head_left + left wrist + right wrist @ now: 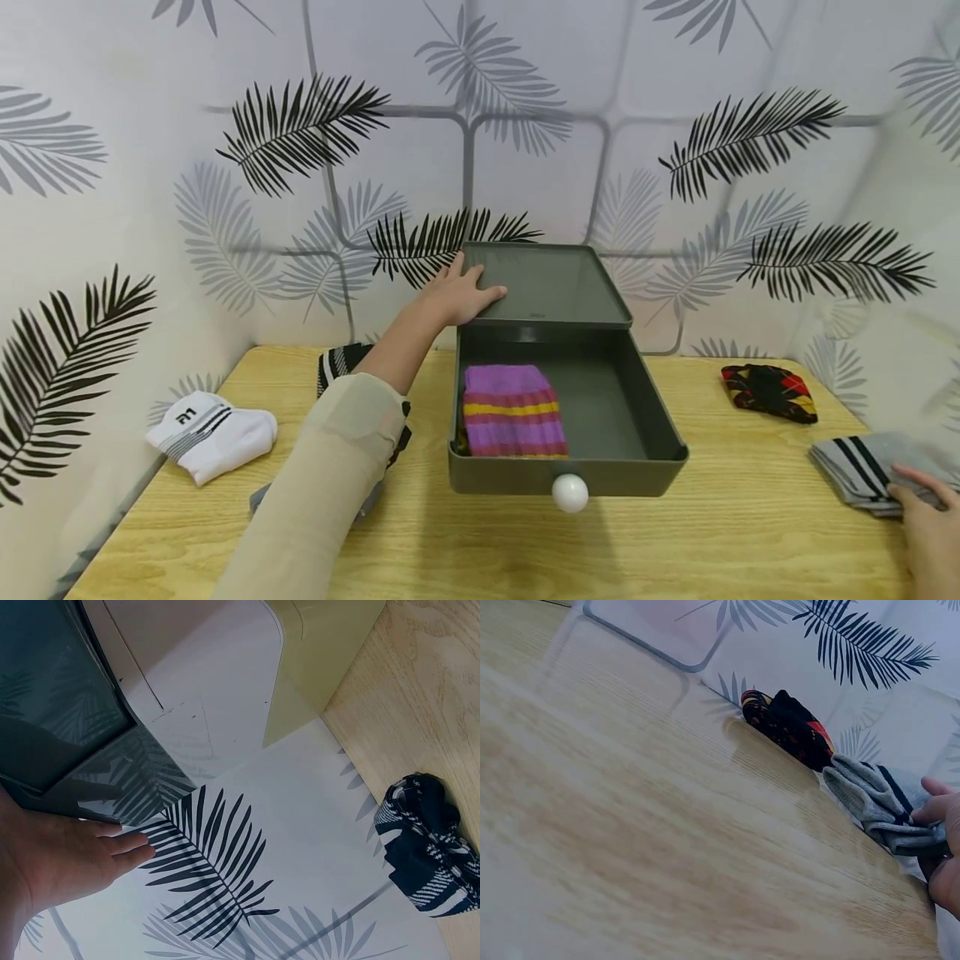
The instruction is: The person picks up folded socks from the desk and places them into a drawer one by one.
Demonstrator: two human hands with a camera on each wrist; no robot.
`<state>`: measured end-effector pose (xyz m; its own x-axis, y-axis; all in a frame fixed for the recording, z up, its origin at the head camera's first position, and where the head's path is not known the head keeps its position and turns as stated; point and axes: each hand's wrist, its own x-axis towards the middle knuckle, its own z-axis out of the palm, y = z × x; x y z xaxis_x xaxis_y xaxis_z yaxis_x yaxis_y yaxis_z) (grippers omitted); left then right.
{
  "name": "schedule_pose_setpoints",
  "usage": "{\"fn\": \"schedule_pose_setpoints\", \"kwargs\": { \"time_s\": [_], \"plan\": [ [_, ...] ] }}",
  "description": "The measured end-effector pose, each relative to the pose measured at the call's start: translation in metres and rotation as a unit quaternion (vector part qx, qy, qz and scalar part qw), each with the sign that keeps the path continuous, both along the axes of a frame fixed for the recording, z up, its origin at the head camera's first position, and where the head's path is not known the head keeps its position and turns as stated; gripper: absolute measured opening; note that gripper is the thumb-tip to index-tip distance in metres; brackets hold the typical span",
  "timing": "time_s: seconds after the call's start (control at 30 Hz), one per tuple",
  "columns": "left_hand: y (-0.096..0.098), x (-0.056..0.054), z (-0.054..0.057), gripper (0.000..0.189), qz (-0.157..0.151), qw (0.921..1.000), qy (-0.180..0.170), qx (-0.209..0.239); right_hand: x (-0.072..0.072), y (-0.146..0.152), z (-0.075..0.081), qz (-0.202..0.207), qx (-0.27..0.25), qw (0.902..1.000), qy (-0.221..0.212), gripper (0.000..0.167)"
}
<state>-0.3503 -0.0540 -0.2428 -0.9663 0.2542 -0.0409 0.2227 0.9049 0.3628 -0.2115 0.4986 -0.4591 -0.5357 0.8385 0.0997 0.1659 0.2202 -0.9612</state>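
Observation:
A dark grey box with a white knob stands on the table, its front compartment uncovered. Folded purple socks with yellow and mauve stripes lie in its left part. My left hand rests, fingers extended, on the left edge of the box's flat top; in the left wrist view that hand lies along the dark panel. At the far right, my right hand pinches the near edge of folded grey socks with black stripes. The right wrist view shows its fingers above the socks and thumb below.
Folded black socks with red and yellow diamonds lie behind the grey pair. White socks sit at the left table edge. Black-and-white socks and a grey item are partly hidden by my left arm. A leaf-patterned sheet hangs behind.

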Motion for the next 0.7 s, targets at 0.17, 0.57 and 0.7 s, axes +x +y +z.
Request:
{"fn": "schedule_pose_setpoints", "kwargs": {
  "time_s": [0.17, 0.57, 0.7],
  "plan": [
    [-0.0004, 0.0017, 0.0003, 0.069, 0.0, 1.0, 0.0, 0.001, -0.0003, -0.0005, 0.0013, -0.008, -0.044, 0.9988, 0.018, 0.046],
    [0.0003, 0.0024, 0.0008, 0.069, 0.003, 1.0, 0.0, 0.002, -0.0029, 0.0034, -0.0071, 0.029, 0.005, 0.9989, 0.036, 0.046],
    [0.0006, 0.0022, 0.0012, 0.069, 0.005, 1.0, -0.001, 0.0, -0.0056, 0.0067, -0.0069, 0.038, -0.087, 0.9914, 0.09, 0.035]
  ]
}}
